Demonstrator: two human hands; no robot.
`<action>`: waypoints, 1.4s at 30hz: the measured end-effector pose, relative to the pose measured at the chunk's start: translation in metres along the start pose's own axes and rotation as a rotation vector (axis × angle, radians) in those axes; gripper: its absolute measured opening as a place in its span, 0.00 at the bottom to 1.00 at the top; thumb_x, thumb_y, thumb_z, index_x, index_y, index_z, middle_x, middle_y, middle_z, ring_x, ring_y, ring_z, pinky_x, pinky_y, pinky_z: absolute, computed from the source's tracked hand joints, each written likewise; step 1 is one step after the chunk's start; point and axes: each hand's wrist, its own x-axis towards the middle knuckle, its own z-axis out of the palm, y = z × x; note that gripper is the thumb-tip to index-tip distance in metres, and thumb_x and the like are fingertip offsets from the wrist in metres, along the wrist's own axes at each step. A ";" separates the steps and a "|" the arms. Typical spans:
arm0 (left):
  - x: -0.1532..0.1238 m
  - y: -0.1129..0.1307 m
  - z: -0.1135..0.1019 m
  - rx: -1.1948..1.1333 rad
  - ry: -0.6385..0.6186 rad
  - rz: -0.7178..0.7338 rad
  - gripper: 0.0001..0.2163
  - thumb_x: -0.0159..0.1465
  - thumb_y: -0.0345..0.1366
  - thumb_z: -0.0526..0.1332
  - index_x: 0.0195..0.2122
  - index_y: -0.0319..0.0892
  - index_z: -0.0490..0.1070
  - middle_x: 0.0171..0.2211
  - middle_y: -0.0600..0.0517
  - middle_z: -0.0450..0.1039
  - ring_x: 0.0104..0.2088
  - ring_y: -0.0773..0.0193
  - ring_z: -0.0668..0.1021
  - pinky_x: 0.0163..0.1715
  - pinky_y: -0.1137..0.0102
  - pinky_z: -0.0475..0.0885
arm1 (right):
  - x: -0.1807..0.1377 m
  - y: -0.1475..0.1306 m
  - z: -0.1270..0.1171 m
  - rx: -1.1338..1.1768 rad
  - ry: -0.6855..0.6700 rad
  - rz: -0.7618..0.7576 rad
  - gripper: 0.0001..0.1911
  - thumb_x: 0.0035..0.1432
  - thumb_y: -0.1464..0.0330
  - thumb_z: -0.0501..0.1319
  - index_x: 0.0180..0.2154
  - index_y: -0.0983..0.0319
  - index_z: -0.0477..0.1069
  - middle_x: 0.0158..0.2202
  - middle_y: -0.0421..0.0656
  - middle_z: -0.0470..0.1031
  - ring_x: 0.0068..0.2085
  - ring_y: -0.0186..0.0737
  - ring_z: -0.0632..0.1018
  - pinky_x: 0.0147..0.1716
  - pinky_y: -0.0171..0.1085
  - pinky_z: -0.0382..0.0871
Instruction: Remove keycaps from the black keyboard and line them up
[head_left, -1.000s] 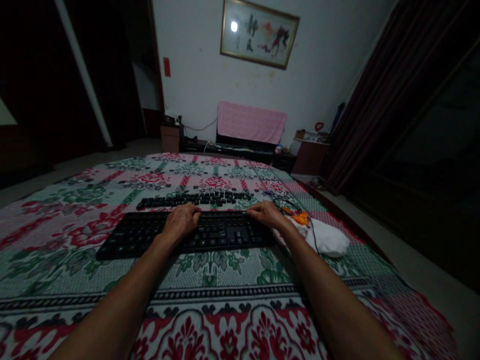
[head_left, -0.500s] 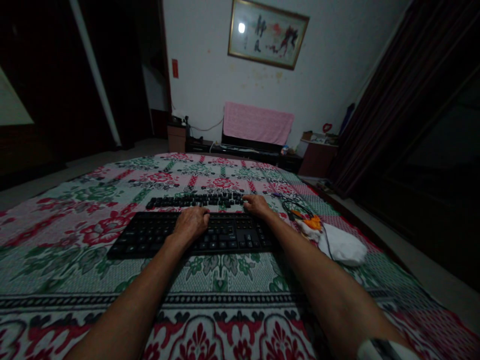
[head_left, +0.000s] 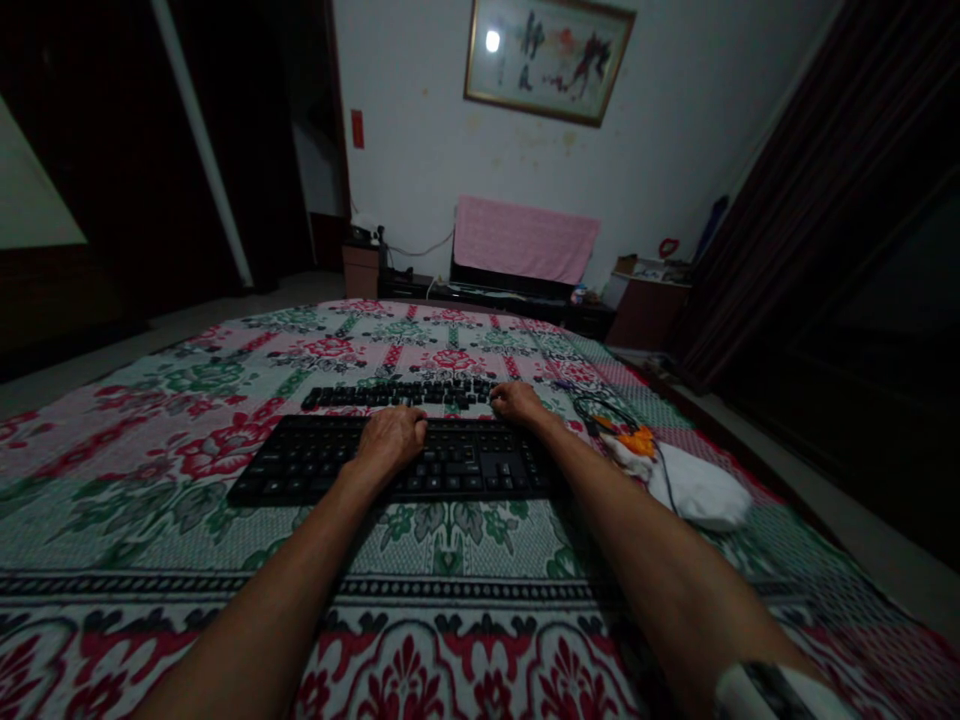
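A black keyboard [head_left: 300,460] lies flat on the patterned bedspread, and part of its upper area looks bare of caps. Just behind it, loose black keycaps [head_left: 390,393] are set out in rows. My left hand [head_left: 391,438] rests over the upper middle of the keyboard, closed with thumb and fingers drawn together; whatever it may hold is hidden. At the right end of the loose rows, my right hand [head_left: 519,402] is closed in a pinch on a keycap, its fingertips small and dim in the frame.
On the right lie a white cloth bundle [head_left: 705,488], an orange item [head_left: 637,440] and a dark cable [head_left: 592,405]. The floral bedspread [head_left: 202,540] spreads under everything. Past the bed stand a low cabinet and a screen covered by a pink towel [head_left: 525,238].
The view has shifted slightly, so the scene sits a little higher and further right. Both hands stay at about the same places relative to the keyboard and keycaps.
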 end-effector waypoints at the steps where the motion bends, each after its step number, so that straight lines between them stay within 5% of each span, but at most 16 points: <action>1: 0.000 0.000 0.000 0.002 -0.003 -0.001 0.17 0.59 0.40 0.45 0.42 0.45 0.70 0.40 0.48 0.73 0.41 0.59 0.73 0.41 0.68 0.65 | 0.000 0.000 -0.001 0.003 -0.003 0.000 0.15 0.47 0.68 0.55 0.38 0.59 0.73 0.35 0.43 0.76 0.39 0.40 0.74 0.38 0.31 0.63; 12: 0.000 0.000 -0.001 -0.007 0.000 -0.013 0.18 0.59 0.40 0.45 0.42 0.45 0.70 0.41 0.49 0.72 0.42 0.59 0.72 0.41 0.68 0.65 | -0.039 0.012 -0.022 0.264 0.165 -0.049 0.13 0.47 0.69 0.56 0.36 0.64 0.73 0.36 0.44 0.75 0.36 0.37 0.74 0.37 0.32 0.65; 20: 0.000 -0.001 0.000 0.004 0.012 0.008 0.18 0.58 0.40 0.45 0.43 0.45 0.69 0.40 0.49 0.73 0.42 0.60 0.73 0.42 0.69 0.64 | -0.081 0.024 -0.035 0.554 0.057 -0.088 0.13 0.45 0.69 0.59 0.37 0.62 0.73 0.35 0.42 0.76 0.37 0.37 0.75 0.39 0.36 0.67; 30: -0.002 0.001 -0.002 -0.015 0.003 -0.008 0.18 0.58 0.40 0.45 0.43 0.46 0.70 0.40 0.49 0.73 0.42 0.59 0.73 0.41 0.69 0.65 | -0.092 0.014 -0.042 0.320 0.002 -0.216 0.13 0.45 0.73 0.58 0.36 0.63 0.73 0.34 0.43 0.74 0.34 0.35 0.73 0.34 0.31 0.65; 42: -0.002 0.002 -0.004 -0.006 -0.024 -0.026 0.18 0.58 0.40 0.45 0.43 0.46 0.69 0.40 0.49 0.73 0.42 0.60 0.73 0.41 0.69 0.65 | -0.093 0.014 -0.044 0.334 -0.002 -0.222 0.12 0.46 0.72 0.58 0.36 0.62 0.73 0.34 0.41 0.75 0.35 0.34 0.74 0.34 0.31 0.65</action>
